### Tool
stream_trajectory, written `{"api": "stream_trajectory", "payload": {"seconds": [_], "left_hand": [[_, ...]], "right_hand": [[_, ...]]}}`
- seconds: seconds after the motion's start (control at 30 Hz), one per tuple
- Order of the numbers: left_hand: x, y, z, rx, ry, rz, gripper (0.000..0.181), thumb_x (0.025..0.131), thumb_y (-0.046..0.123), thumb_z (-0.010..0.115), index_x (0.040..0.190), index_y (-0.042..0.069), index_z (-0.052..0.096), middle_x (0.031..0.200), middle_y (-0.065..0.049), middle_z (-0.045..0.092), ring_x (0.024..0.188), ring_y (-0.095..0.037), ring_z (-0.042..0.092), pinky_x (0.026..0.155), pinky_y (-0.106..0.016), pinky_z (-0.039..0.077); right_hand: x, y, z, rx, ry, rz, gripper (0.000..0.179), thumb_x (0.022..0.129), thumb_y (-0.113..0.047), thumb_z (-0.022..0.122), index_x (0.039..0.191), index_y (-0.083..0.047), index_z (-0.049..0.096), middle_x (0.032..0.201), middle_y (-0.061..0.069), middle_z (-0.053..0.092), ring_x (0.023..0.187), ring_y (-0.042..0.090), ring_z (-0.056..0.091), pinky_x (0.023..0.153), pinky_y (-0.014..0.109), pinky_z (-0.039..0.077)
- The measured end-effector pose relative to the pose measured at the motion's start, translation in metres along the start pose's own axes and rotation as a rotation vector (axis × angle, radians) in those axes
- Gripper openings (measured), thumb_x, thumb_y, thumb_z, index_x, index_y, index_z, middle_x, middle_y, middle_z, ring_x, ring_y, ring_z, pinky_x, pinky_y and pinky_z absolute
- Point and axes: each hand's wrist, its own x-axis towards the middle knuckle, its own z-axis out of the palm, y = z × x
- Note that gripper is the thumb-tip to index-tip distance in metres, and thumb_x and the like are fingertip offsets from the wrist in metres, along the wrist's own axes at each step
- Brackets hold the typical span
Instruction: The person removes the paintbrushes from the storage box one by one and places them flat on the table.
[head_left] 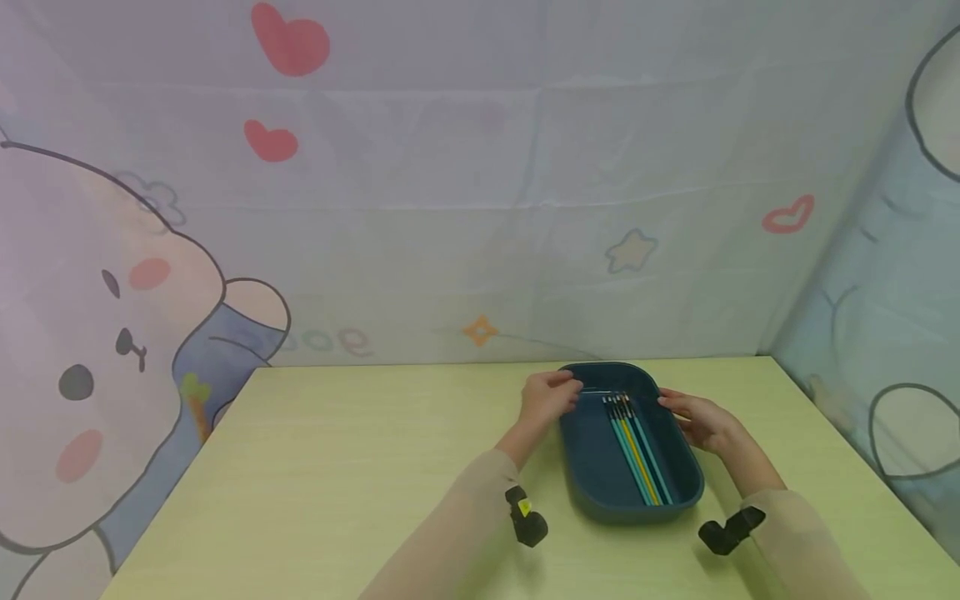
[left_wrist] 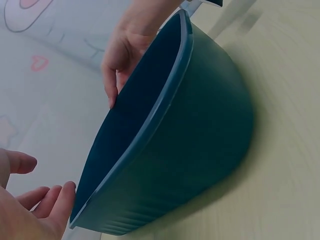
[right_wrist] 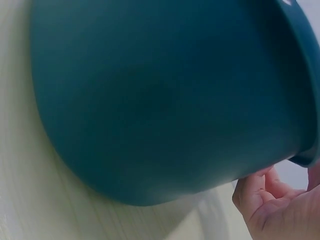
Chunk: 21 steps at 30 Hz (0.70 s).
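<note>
Fingers of the right hand (head_left: 701, 421) grip the rim of the dark teal bin (head_left: 633, 515), which sits on the right part of the tabletop (head_left: 360, 467), while those of the left hand (head_left: 546, 400) rest loosely open at the opposite rim. Lifting with that uneven hold could tilt the bin and set the loose pencils (head_left: 636, 450) inside sliding; farther out, a printed backdrop (head_left: 450, 167) stands behind, limiting any push that way.
</note>
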Motion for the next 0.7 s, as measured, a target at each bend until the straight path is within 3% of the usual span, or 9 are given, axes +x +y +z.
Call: {"api": "stream_trajectory", "payload": {"seconds": [0.37,0.43,0.7], "left_hand": [[0.006,0.006,0.012,0.094,-0.026,-0.018,0.036,0.09,0.015,0.063,0.12,-0.004,0.064,0.106,-0.017,0.072,0.086,-0.025,0.072,0.073,-0.027,0.061],[0.007,0.007,0.014,0.098,-0.033,-0.022,0.035,0.091,0.015,0.063,0.12,-0.004,0.064,0.108,-0.017,0.071,0.089,-0.027,0.072,0.074,-0.027,0.061],[0.012,0.001,0.026,0.049,-0.07,-0.062,0.032,0.09,0.014,0.062,0.117,-0.004,0.065,0.109,-0.017,0.07,0.093,-0.032,0.07,0.071,-0.027,0.061]], "right_hand": [[0.001,0.002,-0.003,0.008,0.008,0.008,0.069,0.1,-0.027,0.05,0.154,-0.005,0.012,0.122,-0.004,0.048,0.088,-0.001,0.059,0.075,0.015,0.055],[0.0,0.001,-0.003,0.012,0.012,0.01,0.07,0.1,-0.027,0.05,0.154,-0.005,0.013,0.114,-0.008,0.049,0.088,-0.001,0.059,0.075,0.015,0.055],[0.0,0.001,-0.001,0.01,0.038,0.01,0.067,0.1,-0.027,0.051,0.153,-0.006,0.017,0.11,-0.01,0.051,0.089,0.0,0.059,0.076,0.016,0.056]]}}
